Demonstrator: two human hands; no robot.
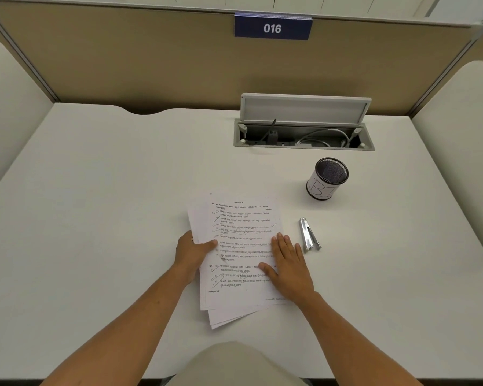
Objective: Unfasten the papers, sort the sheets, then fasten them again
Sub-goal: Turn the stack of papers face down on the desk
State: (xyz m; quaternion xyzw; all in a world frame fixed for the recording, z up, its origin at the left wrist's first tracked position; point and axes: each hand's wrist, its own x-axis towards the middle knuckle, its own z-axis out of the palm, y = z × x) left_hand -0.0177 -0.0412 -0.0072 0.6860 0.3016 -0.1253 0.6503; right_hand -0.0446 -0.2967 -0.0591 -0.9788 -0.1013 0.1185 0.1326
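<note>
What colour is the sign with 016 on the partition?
The sign is dark blue with white numerals, seen clearly in the head view.

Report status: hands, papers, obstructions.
Left hand grips papers at left edge. Right hand flat on top. Stapler beside, untouched.

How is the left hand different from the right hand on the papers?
The left hand grips the papers' left edge, thumb curled on top; the right hand lies flat on top with straight fingers. The left hand is at the side of the stack; the right hand is nearer the stapler. Both touch the same stack on the desk.
</note>
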